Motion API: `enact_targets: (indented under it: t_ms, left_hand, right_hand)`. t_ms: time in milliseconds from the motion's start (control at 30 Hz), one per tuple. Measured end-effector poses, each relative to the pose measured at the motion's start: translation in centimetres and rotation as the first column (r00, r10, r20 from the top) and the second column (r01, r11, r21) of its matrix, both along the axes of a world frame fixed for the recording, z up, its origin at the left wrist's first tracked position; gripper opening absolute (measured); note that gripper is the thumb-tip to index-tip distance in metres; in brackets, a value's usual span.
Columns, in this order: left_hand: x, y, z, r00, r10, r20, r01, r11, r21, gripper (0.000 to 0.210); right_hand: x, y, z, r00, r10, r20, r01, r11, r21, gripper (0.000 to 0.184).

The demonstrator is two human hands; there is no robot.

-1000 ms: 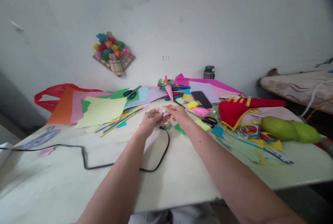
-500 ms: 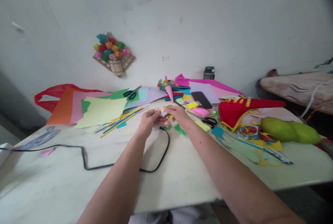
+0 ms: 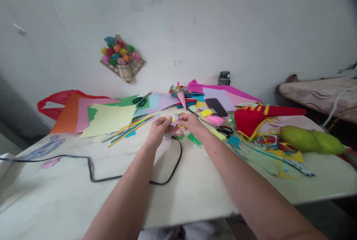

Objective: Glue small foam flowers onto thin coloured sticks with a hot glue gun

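Observation:
Near the middle of the table, both hands meet over a small lilac paper flower point(image 3: 174, 121) with yellow dots on it. My left hand point(image 3: 161, 127) pinches its left side between thumb and fingers. From the right, the closed fingertips of my right hand point(image 3: 189, 124) press at the flower's edge by a yellow dot. Fingers partly cover the flower, so its full shape is hidden. Just below them lie small pink and green paper pieces point(image 3: 179, 134) and the end of a black cable point(image 3: 178, 158). A green scrap point(image 3: 194, 139) is beside my right wrist.
Coloured paper sheets point(image 3: 111, 119) and scissors point(image 3: 142, 100) lie back left, with paper strips point(image 3: 129, 130) in front. At right are a phone point(image 3: 216, 106), black-handled scissors point(image 3: 224, 131), red cloth point(image 3: 251, 119) and green fruits point(image 3: 309, 139). A pink paper cone bouquet point(image 3: 181, 98) sits behind.
My right fingers have shifted slightly on the lilac flower. The flower has turned or tilted a little; my left hand stays nearly in place.

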State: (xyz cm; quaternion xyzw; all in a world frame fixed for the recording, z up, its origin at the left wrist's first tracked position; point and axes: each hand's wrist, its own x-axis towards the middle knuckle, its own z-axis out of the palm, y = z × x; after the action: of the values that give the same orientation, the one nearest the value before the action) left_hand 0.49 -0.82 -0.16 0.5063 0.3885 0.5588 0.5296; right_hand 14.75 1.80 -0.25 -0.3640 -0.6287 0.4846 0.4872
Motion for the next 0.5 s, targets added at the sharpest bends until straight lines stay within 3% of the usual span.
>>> enact_targets:
  t_ms: [133,267,400,500]
  left_hand:
    - [0.12,-0.05,0.07,1.000,0.029,0.006,-0.029,1.000,0.000,0.030]
    - [0.27,-0.14,0.20,0.999,0.040,-0.003,-0.040,0.999,-0.022,0.029]
    - [0.34,-0.15,0.25,0.998,0.055,-0.001,-0.055,0.998,-0.029,0.028]
    - [0.37,-0.14,0.22,0.999,0.050,0.015,-0.050,0.999,-0.020,0.029]
  right_hand:
    - [0.06,-0.16,0.19,0.999,0.021,-0.041,-0.022,1.000,-0.020,0.026]
    - [0.01,-0.22,0.36,0.997,-0.054,-0.061,0.054,0.999,0.006,0.026]
    - [-0.16,0.14,0.14,0.996,-0.039,-0.085,0.050,0.990,0.129,0.026]
    - [-0.36,0.51,-0.22,0.998,-0.057,-0.012,0.058,0.969,0.241,0.024]
